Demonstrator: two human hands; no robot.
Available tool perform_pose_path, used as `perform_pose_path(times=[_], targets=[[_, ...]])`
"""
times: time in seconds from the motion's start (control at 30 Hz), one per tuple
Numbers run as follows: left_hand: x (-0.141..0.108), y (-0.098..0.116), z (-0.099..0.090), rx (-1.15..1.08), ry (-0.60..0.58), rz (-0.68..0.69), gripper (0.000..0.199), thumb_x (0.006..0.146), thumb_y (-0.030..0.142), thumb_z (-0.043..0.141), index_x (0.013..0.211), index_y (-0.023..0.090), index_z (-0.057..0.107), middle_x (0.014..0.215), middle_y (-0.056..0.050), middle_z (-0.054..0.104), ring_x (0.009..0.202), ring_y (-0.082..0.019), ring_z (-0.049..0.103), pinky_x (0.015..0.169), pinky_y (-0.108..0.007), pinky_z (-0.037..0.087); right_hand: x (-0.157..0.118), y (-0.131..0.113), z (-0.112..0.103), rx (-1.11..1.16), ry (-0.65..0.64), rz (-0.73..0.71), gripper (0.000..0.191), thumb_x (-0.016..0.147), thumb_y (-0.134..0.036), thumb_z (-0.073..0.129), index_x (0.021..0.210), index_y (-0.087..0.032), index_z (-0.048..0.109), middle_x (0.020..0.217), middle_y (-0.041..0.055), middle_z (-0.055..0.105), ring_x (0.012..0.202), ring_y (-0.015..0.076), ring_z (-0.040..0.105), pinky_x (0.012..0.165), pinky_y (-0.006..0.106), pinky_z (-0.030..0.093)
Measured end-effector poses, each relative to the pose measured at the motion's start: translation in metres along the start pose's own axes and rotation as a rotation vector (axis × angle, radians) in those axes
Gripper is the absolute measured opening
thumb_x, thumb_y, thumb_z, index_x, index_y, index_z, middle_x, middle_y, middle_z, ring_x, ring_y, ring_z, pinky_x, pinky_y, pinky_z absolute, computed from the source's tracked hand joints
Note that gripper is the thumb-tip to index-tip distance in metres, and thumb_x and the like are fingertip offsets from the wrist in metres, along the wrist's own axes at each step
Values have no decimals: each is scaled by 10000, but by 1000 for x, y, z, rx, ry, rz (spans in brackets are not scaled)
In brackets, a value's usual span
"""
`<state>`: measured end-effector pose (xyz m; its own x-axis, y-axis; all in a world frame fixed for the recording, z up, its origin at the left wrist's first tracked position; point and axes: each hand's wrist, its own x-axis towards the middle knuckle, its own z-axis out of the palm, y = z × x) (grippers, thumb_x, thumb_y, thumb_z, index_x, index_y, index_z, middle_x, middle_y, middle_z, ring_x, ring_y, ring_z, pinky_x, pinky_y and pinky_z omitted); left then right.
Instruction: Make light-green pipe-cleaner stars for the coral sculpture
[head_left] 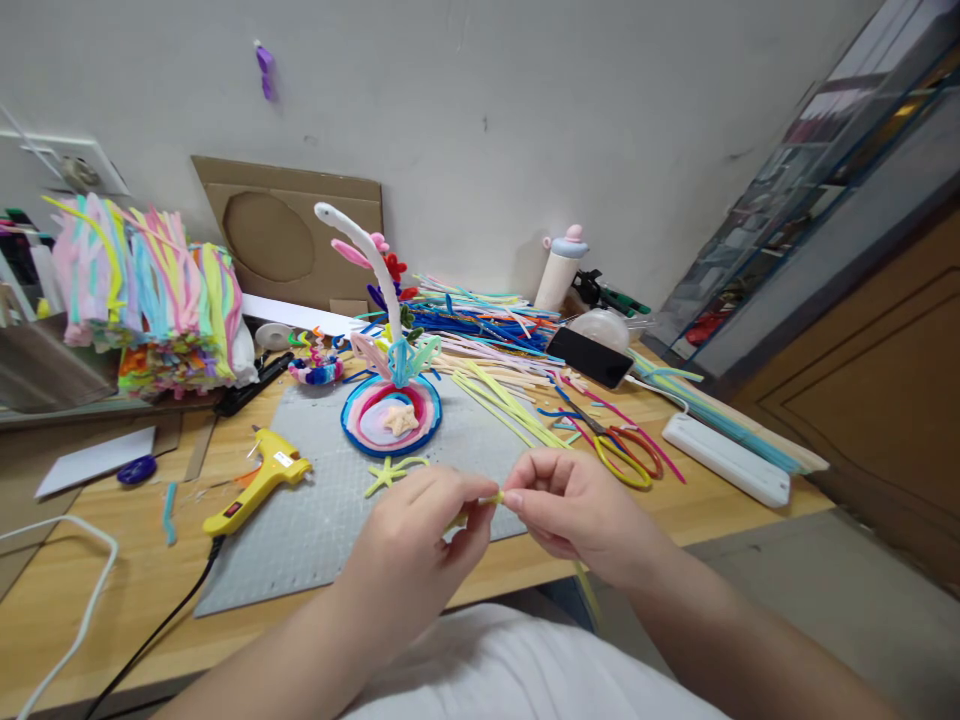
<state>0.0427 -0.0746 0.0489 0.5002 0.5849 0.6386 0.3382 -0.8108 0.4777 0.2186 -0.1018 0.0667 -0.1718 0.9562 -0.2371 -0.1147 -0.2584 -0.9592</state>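
Pinched in the fingertips of both the left hand point(427, 530) and the right hand point(581, 505), seemingly for fine two-sided control, the yellow pipe cleaner point(498, 497) is held above the worktop's point(517, 570) front edge, near the yellow star point(386, 477).

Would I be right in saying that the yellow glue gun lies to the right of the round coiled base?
Not quite: in the head view, the yellow glue gun lies to the left of the round coiled base.
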Motion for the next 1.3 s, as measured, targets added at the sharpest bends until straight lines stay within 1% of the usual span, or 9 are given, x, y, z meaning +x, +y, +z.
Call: perform_pose_path(times=[0.2, 0.37, 0.53, 0.67, 0.87, 1.03, 1.17, 1.23, 1.3], targets=[[-1, -3, -1, 21, -25, 30, 91, 819, 96, 556, 830, 182, 582, 667, 5, 612, 615, -109, 557, 579, -226, 425, 1, 0, 1, 2, -31, 31, 250, 694, -338, 693, 677, -169, 509, 384, -109, 395, 301, 20, 263, 311, 149, 176], [-1, -4, -5, 69, -117, 53, 108, 842, 98, 514, 878, 178, 577, 714, -15, 612, 656, -132, 557, 598, -246, 431, 1, 6, 0, 141, -177, 122, 164, 765, -281, 614, 695, -171, 515, 444, -78, 473, 307, 24, 292, 304, 138, 193], [-1, -4, -8, 179, -157, 193, 137, 860, 109, 481, 934, 172, 578, 783, -40, 636, 718, -154, 581, 636, -263, 444, 5, 8, -9, 440, -369, 470, 89, 773, -208, 515, 710, -155, 547, 433, -83, 424, 295, 14, 204, 280, 119, 141], [-3, -3, -7, 228, -197, 224, 130, 879, 146, 455, 894, 173, 582, 755, -42, 620, 702, -155, 579, 632, -263, 444, 12, 12, -15, 566, -431, 698, 142, 770, -196, 455, 694, -138, 559, 430, -79, 412, 285, 15, 193, 264, 115, 134], [-4, -3, -4, 274, -253, 240, 160, 890, 145, 416, 852, 160, 571, 704, -38, 583, 653, -157, 541, 602, -268, 428, 16, 22, -17, 645, -485, 727, 153, 750, -224, 452, 689, -128, 553, 445, -56, 453, 291, 24, 260, 281, 119, 188], [-7, -4, -3, 342, -316, 297, 164, 882, 130, 408, 816, 164, 554, 717, -43, 578, 670, -167, 526, 618, -283, 410, 17, 26, -17, 642, -481, 771, 122, 731, -212, 442, 652, -144, 506, 413, -88, 374, 282, 14, 168, 283, 118, 106], [-10, -4, 0, 296, -305, 248, 149, 830, 103, 446, 732, 177, 531, 670, -18, 555, 608, -154, 476, 562, -278, 348, 14, 31, -9, 411, -430, 621, 114, 754, -261, 479, 677, -187, 440, 427, -121, 279, 326, 27, 84, 321, 144, 73], [-10, -2, 3, 205, -317, 134, 139, 762, 69, 474, 684, 177, 513, 634, 3, 531, 580, -139, 447, 536, -267, 311, 9, 34, -5, 118, -328, 349, 147, 750, -266, 525, 677, -200, 415, 452, -115, 263, 363, 40, 137, 365, 163, 122], [-9, 0, 5, 76, -380, -57, 135, 696, 56, 491, 634, 175, 488, 584, 28, 489, 558, -118, 424, 518, -246, 283, 2, 36, -4, -292, -228, -33, 174, 727, -235, 567, 646, -193, 419, 506, -82, 324, 441, 61, 259, 439, 194, 198]])
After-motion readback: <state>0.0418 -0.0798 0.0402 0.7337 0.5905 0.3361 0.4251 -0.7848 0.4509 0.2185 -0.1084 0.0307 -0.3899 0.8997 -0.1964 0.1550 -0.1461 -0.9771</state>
